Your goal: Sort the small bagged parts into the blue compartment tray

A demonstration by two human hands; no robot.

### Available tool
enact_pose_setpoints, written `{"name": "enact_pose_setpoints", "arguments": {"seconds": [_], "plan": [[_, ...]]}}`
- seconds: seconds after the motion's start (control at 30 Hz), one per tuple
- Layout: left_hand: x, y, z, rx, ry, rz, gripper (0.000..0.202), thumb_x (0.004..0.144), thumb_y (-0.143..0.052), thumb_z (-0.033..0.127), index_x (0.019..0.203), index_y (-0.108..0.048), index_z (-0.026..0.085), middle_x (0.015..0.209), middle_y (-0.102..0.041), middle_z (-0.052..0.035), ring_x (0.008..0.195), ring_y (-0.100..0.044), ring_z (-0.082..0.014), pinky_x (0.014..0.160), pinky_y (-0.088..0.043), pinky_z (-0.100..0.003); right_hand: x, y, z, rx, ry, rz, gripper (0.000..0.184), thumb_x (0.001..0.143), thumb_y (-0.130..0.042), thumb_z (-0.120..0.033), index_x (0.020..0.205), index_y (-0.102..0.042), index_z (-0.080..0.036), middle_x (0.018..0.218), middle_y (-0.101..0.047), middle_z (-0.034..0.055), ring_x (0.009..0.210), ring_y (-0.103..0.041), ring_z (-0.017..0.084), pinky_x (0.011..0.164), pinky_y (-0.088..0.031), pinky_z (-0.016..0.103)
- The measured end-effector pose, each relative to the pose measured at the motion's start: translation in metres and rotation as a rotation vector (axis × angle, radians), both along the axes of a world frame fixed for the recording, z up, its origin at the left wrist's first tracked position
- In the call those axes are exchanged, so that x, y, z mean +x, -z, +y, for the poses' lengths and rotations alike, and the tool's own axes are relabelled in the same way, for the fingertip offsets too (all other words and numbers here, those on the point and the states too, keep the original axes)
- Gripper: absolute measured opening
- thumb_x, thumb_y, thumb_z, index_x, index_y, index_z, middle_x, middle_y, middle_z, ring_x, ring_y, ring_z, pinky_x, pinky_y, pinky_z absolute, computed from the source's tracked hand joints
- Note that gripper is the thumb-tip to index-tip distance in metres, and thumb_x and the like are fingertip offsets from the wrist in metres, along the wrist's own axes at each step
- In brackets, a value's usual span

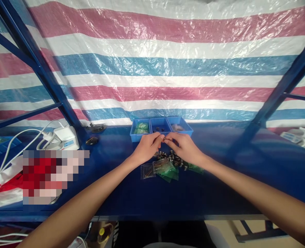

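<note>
My left hand [148,146] and my right hand [182,146] meet fingertip to fingertip above a dark blue table [147,196]. Together they pinch a tiny dark part [164,139], too small to identify. Just below the hands lies a heap of small dark metal parts [171,157]. Several small clear and green plastic bags [165,169] lie beside it. Behind the fingers stands a row of three blue trays [160,128] holding green bags, dark bits and pale bits.
A white device with white cables [62,137] sits at the left, near a small black object [92,140]. Blue frame posts [44,69] rise on both sides. A striped tarp [168,62] closes the back. White items [302,136] lie far right.
</note>
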State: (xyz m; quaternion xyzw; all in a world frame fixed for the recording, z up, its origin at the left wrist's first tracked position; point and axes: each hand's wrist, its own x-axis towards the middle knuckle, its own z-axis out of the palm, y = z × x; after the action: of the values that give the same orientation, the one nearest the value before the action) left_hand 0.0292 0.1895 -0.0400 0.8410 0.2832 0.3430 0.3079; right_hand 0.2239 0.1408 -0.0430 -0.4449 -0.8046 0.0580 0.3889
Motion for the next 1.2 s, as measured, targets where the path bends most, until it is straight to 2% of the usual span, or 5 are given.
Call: {"name": "enact_pose_setpoints", "arguments": {"seconds": [0.17,0.5,0.7,0.83,1.2], "plan": [[-0.001,0.003,0.005,0.066,-0.062,0.012,0.015,0.098,-0.057,0.031,0.108,-0.061,0.021,0.079,-0.064,0.0018,0.06,-0.06,-0.0121,0.059,-0.045,-0.025,0.008,-0.003,0.006,0.096,0.105,-0.102,0.023,0.106,-0.044,-0.027,0.094,-0.062,-0.018,0.087,-0.067,0.0065,0.08,-0.058,0.021,0.073,-0.042,0.034],[-0.013,0.003,0.009,0.45,-0.111,0.406,0.018,0.099,-0.047,0.024,0.107,-0.063,0.019,0.104,-0.066,-0.0069,0.077,-0.062,-0.0183,0.061,-0.041,-0.028,0.014,-0.015,0.062,0.206,0.299,-0.499,0.03,0.103,-0.04,-0.021,0.109,-0.067,-0.008,0.105,-0.064,0.0201,0.102,-0.053,0.033,0.09,-0.044,0.047],[-0.016,-0.004,0.008,0.364,0.021,0.39,0.018,0.098,-0.051,0.029,0.094,-0.067,0.021,0.088,-0.066,-0.0034,0.073,-0.061,-0.0164,0.064,-0.041,-0.028,0.012,-0.017,0.021,0.226,0.199,-0.46,0.03,0.105,-0.038,-0.021,0.105,-0.067,-0.012,0.104,-0.064,0.0167,0.096,-0.054,0.03,0.088,-0.044,0.045],[-0.021,-0.007,0.013,0.238,0.154,0.4,0.02,0.094,-0.061,0.037,0.099,-0.072,0.022,0.089,-0.068,-0.0035,0.075,-0.062,-0.0164,0.067,-0.044,-0.029,0.004,-0.016,-0.005,0.033,0.07,-0.422,0.024,0.104,-0.043,-0.02,0.098,-0.066,-0.017,0.091,-0.066,0.0102,0.084,-0.059,0.024,0.074,-0.044,0.037],[-0.022,-0.009,0.015,0.113,0.231,0.42,0.015,0.088,-0.061,0.026,0.089,-0.076,0.022,0.081,-0.07,-0.0021,0.067,-0.062,-0.0143,0.061,-0.044,-0.028,-0.009,-0.002,-0.012,-0.128,0.011,-0.469,0.017,0.101,-0.053,-0.017,0.093,-0.068,-0.018,0.093,-0.066,0.0105,0.088,-0.058,0.025,0.063,-0.042,0.033]]}}
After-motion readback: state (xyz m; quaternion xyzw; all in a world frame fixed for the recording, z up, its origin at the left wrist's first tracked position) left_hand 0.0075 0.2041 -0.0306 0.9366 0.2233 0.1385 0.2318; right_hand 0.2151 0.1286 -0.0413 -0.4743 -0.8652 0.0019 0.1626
